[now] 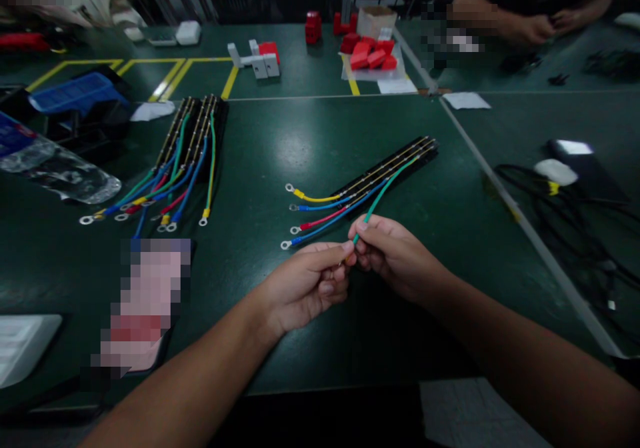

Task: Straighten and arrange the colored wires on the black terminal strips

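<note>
In front of me a black terminal strip with metal rows lies slanted on the green table. Several wires run from it toward me: a yellow wire, blue ones, a red wire and a green wire, the first ones ending in ring lugs. My right hand pinches the green wire near its end. Just left of it, touching, my left hand closes its fingertips on that wire's end; a bit of yellow shows there, and the tip is mostly hidden.
More wired black strips lie at the left, near a water bottle, a blue tray and a phone. Red blocks and grey parts stand at the back. Black cables lie right; two other people sit across.
</note>
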The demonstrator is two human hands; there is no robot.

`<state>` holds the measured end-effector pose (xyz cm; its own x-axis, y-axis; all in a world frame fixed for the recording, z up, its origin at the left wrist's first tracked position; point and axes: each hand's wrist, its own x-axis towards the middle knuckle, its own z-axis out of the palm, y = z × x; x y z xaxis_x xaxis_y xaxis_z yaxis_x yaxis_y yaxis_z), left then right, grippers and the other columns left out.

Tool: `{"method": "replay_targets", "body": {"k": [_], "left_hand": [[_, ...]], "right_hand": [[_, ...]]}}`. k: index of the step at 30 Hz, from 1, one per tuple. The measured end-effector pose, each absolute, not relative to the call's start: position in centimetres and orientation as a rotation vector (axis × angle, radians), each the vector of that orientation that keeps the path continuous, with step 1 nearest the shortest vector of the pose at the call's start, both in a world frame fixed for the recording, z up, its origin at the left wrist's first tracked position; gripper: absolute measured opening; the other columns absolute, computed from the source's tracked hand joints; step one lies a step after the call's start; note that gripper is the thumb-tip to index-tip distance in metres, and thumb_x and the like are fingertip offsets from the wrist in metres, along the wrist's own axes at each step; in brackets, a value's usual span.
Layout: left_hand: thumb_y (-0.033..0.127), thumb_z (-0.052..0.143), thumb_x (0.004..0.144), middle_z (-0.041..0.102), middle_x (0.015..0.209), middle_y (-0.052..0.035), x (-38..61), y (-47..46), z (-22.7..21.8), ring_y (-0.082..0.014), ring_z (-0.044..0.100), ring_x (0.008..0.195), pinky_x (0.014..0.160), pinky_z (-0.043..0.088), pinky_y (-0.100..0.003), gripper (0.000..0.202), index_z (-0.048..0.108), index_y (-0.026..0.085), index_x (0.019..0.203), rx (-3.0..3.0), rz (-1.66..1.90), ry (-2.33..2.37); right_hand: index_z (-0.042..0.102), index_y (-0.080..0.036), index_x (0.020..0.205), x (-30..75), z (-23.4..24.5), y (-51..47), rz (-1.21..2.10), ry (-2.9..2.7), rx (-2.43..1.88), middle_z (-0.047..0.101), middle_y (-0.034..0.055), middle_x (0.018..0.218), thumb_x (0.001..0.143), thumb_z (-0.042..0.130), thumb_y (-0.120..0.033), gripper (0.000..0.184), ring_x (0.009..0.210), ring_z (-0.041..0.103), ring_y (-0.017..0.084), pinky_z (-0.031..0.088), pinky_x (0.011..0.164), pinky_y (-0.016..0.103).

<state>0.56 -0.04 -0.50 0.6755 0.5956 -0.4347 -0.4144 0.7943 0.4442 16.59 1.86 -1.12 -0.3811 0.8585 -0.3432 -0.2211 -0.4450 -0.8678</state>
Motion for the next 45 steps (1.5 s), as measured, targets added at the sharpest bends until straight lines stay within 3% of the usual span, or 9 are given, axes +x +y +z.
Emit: {"method": "replay_targets", "body": {"k": [26,36,45], "left_hand": [[0.023,0.051,0.086,0.046,0.050,0.0046,0.67,0.05,-0.25,-0.0013,0.038,0.035,0.039,0.026,-0.014,0.020,0.058,0.008,0.075,0.285,0.587,0.639],[0.020,0.045,0.089,0.049,0.050,0.0026,0.59,0.13,-0.20,-0.0035,0.043,0.035,0.039,0.030,-0.015,0.024,0.062,0.005,0.083,0.302,0.616,0.579],[0.021,0.052,0.087,0.049,0.054,0.0036,0.57,0.05,-0.31,-0.0004,0.039,0.037,0.040,0.027,-0.013,0.015,0.059,0.009,0.080,0.326,0.589,0.589]], "right_hand": [[0.054,-0.018,0.077,16.59,-0.93,1.89,1.933,-0.928,-1.079,0.049,-0.0029,0.060,0.080,0.059,-0.033,0.016,0.052,0.045,0.008,0.033,0.048,0.021],[0.055,-0.017,0.078,16.68,-1.00,1.77,1.969,-0.882,-1.017,0.049,-0.0032,0.061,0.083,0.058,-0.032,0.016,0.054,0.046,0.008,0.034,0.051,0.021],[0.055,-0.016,0.077,16.67,-0.80,1.88,1.966,-0.880,-1.052,0.049,-0.0028,0.060,0.081,0.060,-0.032,0.017,0.054,0.047,0.007,0.035,0.049,0.019]]}}
